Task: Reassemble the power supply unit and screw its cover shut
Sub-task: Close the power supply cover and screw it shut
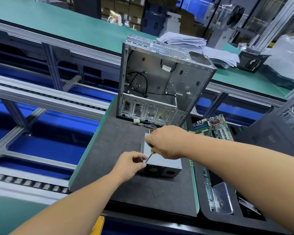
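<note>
Right hand (166, 143) grips a yellow-handled screwdriver (150, 155), its tip set at the near left corner of the power supply unit (165, 164). Left hand (131, 164), fingers curled, pinches at that same corner beside the tip; whether it holds a screw cannot be told. Unit lies on a dark mat (126, 138), in front of an open computer case (159, 82); a green circuit board (212, 127) lies to the right
</note>
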